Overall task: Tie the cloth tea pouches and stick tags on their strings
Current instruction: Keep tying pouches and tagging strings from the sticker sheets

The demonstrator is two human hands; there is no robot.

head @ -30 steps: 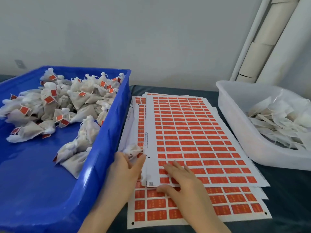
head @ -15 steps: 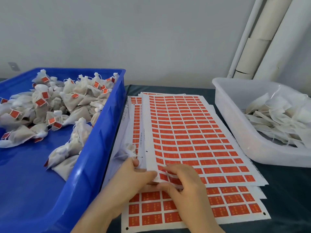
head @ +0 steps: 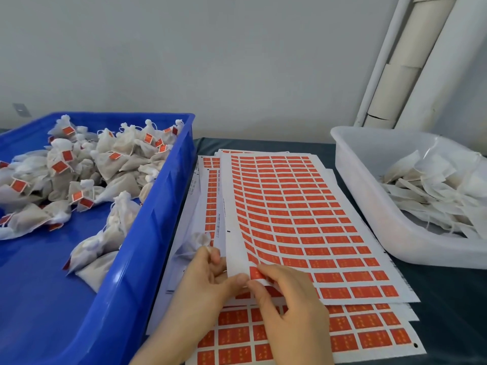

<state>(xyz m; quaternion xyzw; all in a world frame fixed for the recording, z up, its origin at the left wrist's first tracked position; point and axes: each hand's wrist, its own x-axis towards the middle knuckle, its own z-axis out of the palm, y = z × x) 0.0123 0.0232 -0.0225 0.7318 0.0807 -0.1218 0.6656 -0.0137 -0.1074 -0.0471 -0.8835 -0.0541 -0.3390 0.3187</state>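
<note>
A stack of white sheets covered in red tag stickers lies in the middle of the dark table. My left hand pinches the near left corner of the top sheet and bends it upward. A white cloth pouch sits just behind that hand, partly tucked under its fingers. My right hand pinches a red sticker at the lifted corner, thumb against fingertip. Tied pouches with red tags fill the blue bin on the left.
A translucent white tub at the right holds flat untied pouches. Pale pipes lean against the grey wall behind it. Dark tablecloth shows at the right of the sheets.
My hands went from lying flat on the sheets to pinching the top sheet's near corner, which now curls up. The view shifted slightly left.
</note>
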